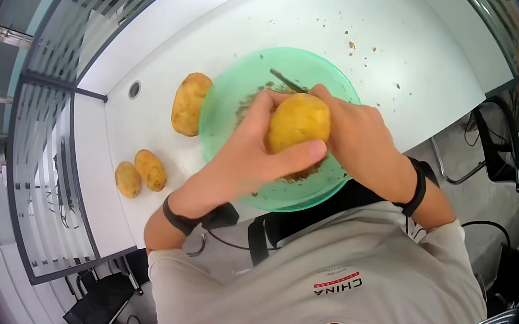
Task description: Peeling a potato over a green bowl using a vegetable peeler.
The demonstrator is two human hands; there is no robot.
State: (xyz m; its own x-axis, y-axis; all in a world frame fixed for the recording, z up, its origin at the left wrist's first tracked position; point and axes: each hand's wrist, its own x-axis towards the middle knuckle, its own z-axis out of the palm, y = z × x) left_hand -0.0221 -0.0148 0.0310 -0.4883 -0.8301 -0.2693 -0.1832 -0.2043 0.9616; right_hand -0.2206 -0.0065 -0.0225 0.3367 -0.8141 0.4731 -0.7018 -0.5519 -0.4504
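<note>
My left hand (250, 151) holds a smooth yellow potato (299, 120), its thumb across the near side and its fingers behind. On the potato's other side is my right hand (359, 131), with its fingertips on a dark, narrow tool (288, 80); the kind of tool cannot be told, and part of it is hidden behind the potato and fingers. Both hands are above a translucent green plastic basin (326, 72) with brown peel scraps (304, 174) in it. An unpeeled potato (190, 104) lies against the basin's left side.
Two smaller unpeeled potatoes (127, 180) (150, 170) lie at the left of the white desk (413, 38). Brown scraps (352, 45) dot its right half. Low partitions (135, 40) edge the desk, which has a round cable hole (134, 89). Black chairs (103, 303) stand beyond.
</note>
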